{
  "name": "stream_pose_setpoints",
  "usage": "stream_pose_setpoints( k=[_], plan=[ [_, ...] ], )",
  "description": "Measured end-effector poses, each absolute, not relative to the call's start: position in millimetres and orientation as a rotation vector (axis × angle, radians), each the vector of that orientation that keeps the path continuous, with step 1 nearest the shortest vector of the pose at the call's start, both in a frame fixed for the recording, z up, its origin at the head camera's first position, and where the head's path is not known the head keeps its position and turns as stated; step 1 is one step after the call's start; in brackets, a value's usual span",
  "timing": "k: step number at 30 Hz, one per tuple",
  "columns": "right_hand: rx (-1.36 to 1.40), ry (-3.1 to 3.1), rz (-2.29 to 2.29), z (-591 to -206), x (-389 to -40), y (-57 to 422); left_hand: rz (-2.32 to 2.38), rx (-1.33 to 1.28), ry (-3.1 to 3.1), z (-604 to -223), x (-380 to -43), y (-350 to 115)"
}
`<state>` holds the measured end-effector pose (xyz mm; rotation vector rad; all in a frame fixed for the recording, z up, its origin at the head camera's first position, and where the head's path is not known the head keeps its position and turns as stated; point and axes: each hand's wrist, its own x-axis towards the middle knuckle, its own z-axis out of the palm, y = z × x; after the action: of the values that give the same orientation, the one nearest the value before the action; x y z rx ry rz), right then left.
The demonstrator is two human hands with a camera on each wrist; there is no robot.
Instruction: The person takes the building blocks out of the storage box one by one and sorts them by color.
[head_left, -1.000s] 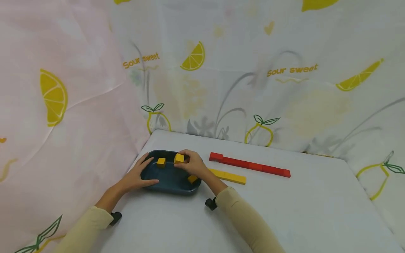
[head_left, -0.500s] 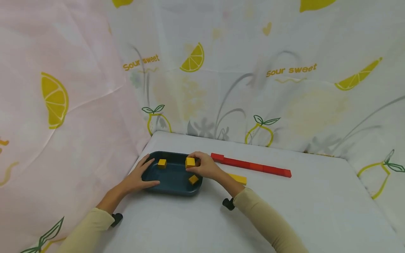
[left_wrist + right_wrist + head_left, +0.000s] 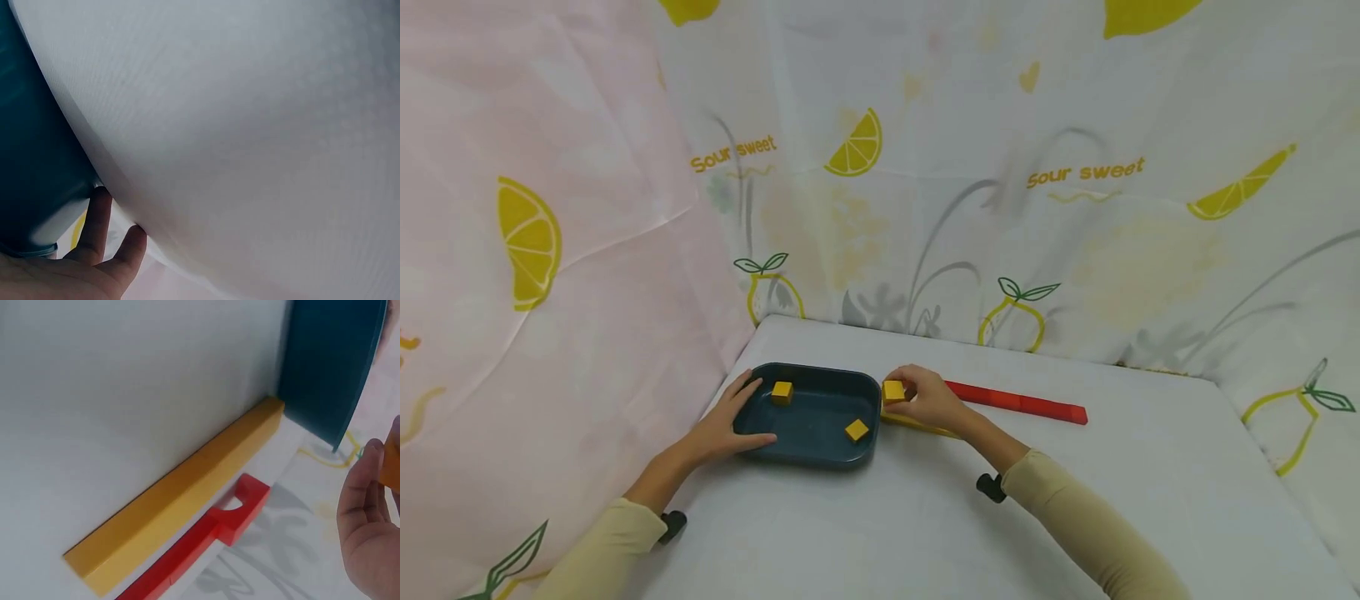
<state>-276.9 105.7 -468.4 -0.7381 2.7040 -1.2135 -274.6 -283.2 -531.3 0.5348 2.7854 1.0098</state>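
Observation:
My right hand [image 3: 936, 398] pinches a small yellow cube [image 3: 893, 392] just past the right rim of a dark blue tray [image 3: 812, 447]. In the right wrist view the held cube [image 3: 391, 459] shows only partly at the edge. Two more yellow cubes lie inside the tray, one cube [image 3: 782, 393] at the back left and another cube [image 3: 857, 430] at the front right. My left hand [image 3: 718, 429] rests on the tray's left end, thumb over the near rim and fingers spread. In the left wrist view, two fingertips touch the white surface beside the tray.
A row of yellow blocks [image 3: 181, 494] starts by the tray's right side, partly hidden by my right hand. Behind it runs a row of red blocks [image 3: 1022, 403], whose end red block [image 3: 240, 506] has a curved cutout. Lemon-print cloth [image 3: 887, 233] closes the back and left.
My right hand has carried the yellow cube to the right, from above the tray to beyond its right rim. The left hand and tray have stayed in place.

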Motion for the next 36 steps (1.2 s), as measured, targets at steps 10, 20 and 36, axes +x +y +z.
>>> stream_pose_setpoints(
  k=[10, 20, 36],
  plan=[
    [-0.606, 2.785, -1.16, -473, -255, 153, 1.004, 0.554, 2.781, -532, -275, -278],
    [-0.379, 2.87, -1.111, -481, -243, 209, 0.996, 0.53, 2.787, -532, -274, -281],
    [-0.204, 2.866, -1.023, -510, -233, 254, 1.013, 0.536, 2.783, -533, -276, -284]
  ],
)
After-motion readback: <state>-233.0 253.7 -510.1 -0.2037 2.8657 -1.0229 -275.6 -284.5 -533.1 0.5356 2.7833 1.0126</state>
